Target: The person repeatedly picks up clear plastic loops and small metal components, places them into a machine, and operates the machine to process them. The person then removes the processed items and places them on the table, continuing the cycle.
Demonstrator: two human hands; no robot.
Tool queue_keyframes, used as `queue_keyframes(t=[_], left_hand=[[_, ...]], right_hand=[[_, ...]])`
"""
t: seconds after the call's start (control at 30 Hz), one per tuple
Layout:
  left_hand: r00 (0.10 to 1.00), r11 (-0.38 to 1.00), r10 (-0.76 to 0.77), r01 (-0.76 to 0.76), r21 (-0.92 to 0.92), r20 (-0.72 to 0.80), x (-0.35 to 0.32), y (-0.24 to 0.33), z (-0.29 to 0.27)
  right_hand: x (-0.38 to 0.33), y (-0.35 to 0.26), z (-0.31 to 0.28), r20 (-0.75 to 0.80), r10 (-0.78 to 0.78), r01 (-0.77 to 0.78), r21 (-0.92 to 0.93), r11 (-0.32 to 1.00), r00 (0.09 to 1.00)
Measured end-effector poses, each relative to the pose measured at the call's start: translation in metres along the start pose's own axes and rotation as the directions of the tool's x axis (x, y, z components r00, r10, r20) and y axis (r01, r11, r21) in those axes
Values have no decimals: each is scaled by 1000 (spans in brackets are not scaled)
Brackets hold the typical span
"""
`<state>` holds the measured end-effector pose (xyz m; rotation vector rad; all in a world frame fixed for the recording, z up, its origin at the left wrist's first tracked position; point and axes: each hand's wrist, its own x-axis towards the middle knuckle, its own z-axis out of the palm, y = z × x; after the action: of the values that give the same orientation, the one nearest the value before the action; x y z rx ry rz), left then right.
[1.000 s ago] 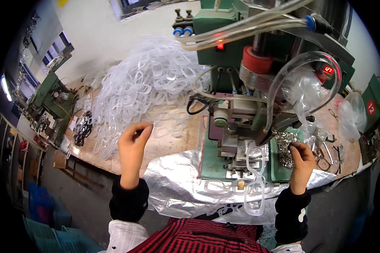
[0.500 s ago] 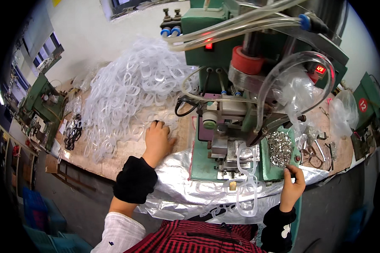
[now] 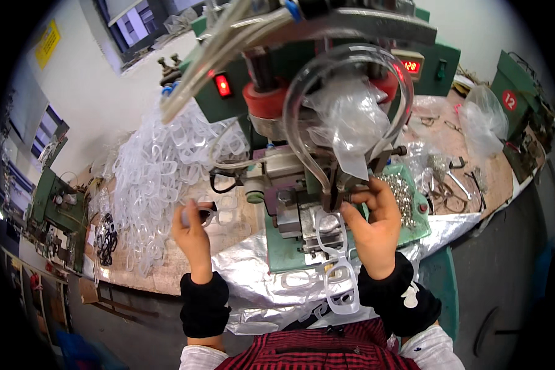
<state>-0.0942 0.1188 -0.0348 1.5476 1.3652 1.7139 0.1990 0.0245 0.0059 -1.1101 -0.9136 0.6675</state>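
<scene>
My left hand, its thumb and fingers closed, pinches a clear plastic eyeglass frame over the table, left of the press. Dark material covers one of its fingertips. Another clear eyeglass frame hangs down from the metal fixture of the green press. My right hand is at the fixture, just under the press head, with its fingers bent together. Whatever those fingertips hold is too small to make out. Right of that hand, small shiny metal parts fill a green tray.
Clear frames are heaped at the back left, with black frames beside them. A clear hose and a plastic bag hang before the press. Right of the tray lie a wrench and dark frames. Silver foil covers the table's front edge.
My right hand has moved from the tray's front corner leftward and up to the fixture. My left hand has lifted off the table with a clear eyeglass frame. The view has shifted to the right.
</scene>
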Motion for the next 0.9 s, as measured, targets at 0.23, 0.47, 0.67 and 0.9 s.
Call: queue_keyframes(t=[0.23,0.47,0.67,0.9], left_hand=[[722,761,647,-595,-259,243,6,160,55],[222,474,786,-816,-332,577,-23,167,49],[98,317,835,-890,-328,542,-67,158,89],[130,327,846,-893,-309,518,-74,149,90]], right_hand=[[-1,-27,8,94,164,-184,280,942,982],[-14,-46,-15,276,25,-2,-84,996,961],[15,50,-103,124,-283,206,-937,283,951],[33,64,-116,-9,-222,109,-851,514,975]])
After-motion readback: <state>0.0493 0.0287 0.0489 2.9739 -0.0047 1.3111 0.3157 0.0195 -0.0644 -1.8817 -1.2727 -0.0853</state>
